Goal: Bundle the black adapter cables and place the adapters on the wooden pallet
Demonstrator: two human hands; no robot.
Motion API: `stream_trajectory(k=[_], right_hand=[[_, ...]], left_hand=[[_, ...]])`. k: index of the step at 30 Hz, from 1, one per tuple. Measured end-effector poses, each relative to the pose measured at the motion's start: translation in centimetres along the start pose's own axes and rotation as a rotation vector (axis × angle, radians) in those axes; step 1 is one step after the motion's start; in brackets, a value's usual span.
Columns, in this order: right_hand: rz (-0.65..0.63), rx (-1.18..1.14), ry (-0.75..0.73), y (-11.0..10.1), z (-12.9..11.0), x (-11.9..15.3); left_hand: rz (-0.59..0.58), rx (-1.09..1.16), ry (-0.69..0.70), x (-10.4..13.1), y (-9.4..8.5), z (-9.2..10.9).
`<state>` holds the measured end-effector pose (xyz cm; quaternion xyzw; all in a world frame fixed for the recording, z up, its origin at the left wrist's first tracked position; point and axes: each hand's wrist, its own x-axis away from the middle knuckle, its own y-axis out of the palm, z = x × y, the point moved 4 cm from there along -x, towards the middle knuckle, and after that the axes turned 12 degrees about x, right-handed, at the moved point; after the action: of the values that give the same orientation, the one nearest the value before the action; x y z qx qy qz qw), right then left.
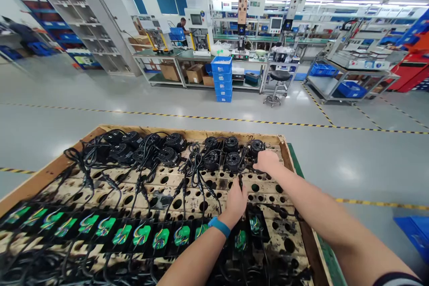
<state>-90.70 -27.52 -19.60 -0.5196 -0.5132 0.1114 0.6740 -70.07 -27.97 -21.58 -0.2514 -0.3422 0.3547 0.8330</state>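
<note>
My left hand [236,199], with a blue band at the wrist, has its fingers closed round a black cable connector [240,181] above the wooden board. Farther back, my right hand [267,161] is at the rightmost black round motor [256,146]; its fingertips are curled and hidden against the motor's near side, so what they hold does not show. Black cables loop between the motors beside both hands. A row of black housings with green circuit boards [161,238] lies nearer to me, partly behind my left forearm.
A wooden rim [187,134] surrounds the board with holes [164,179]. Several more black motors [168,156] and bundled cables stand at the back left. Beyond the aisle are stacked blue bins [223,78], a stool [280,76], workbenches and a seated person [181,24].
</note>
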Motion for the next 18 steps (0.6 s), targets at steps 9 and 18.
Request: stream_trajectory(k=[9, 18], right_hand=[[0.031, 0.024, -0.126, -0.4, -2.4, -2.0], [0.424, -0.190, -0.007, 1.1, 3.5, 6.4]], left_hand=[[0.029, -0.007, 0.062, -0.1, -0.5, -0.8], [-0.034, -0.090, 0.113, 0.6, -0.5, -1.1]])
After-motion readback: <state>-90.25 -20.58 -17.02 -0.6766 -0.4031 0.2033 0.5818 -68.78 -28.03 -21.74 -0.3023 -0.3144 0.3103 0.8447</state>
